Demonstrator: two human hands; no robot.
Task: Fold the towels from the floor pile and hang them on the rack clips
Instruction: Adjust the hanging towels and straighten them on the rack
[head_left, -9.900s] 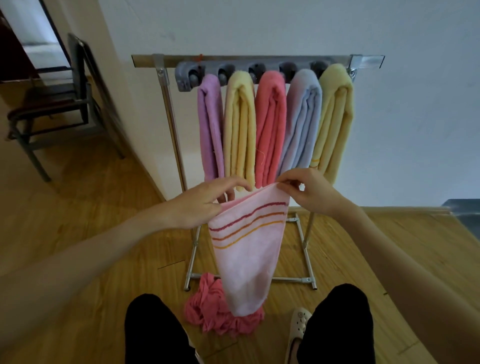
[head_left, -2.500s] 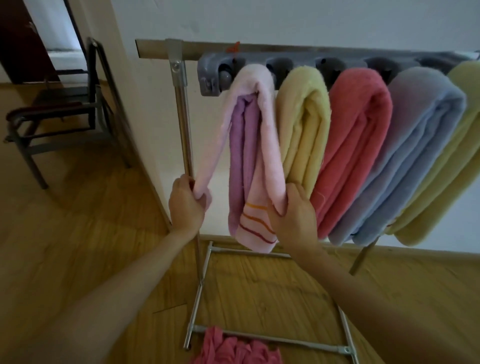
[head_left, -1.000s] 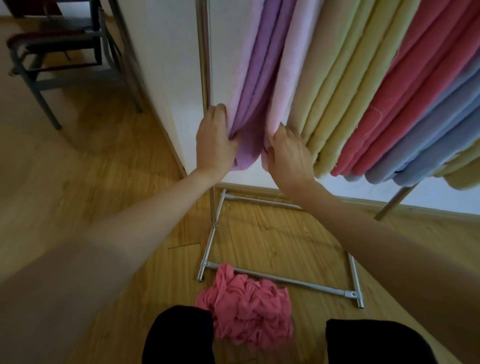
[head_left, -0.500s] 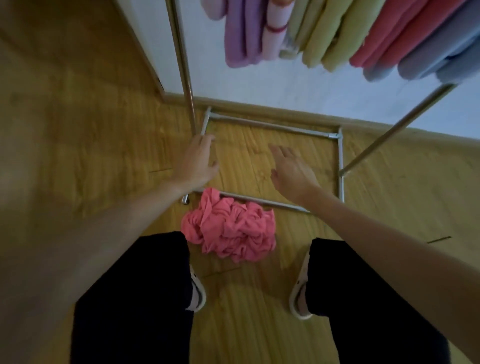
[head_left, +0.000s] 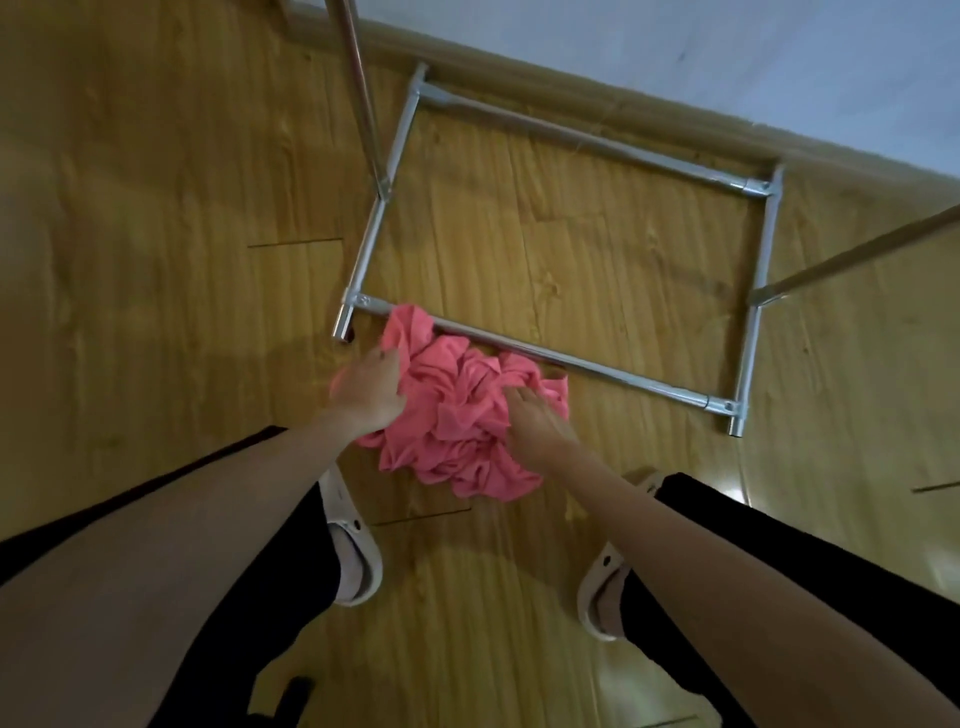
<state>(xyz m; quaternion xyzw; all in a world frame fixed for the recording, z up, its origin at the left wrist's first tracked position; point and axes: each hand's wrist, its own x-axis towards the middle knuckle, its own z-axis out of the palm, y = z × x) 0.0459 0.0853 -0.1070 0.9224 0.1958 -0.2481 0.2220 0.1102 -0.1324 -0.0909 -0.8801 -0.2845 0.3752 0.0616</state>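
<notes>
— What are your hands doing, seen from the head camera?

— I'm reaching down with both. My left hand (head_left: 370, 395) is lying on the left side of the pink towel (head_left: 460, 415), fingers together and bent over the bunched cloth, thumb pointing up toward the rack base (head_left: 597, 370). My right hand (head_left: 535, 423) is lying on the right side of the same heap, fingers fairly straight and pushing into the folds; the tips are sinking among the creases, so I can't tell whether they are pinching any cloth.

— And where is the towel sitting?

— It's lying crumpled on the wooden floor (head_left: 171, 249), right between my two hands. Its far edge is lapping over the near bar of the rack base, just beyond my fingertips. The rest of that frame is stretching away from my hands toward the wall (head_left: 727, 57).

— Anything nearer to you?

— My two shoes (head_left: 353, 540) are standing on the floor below my wrists, one on each side, and my dark trouser legs (head_left: 779, 571) are showing under my forearms.
</notes>
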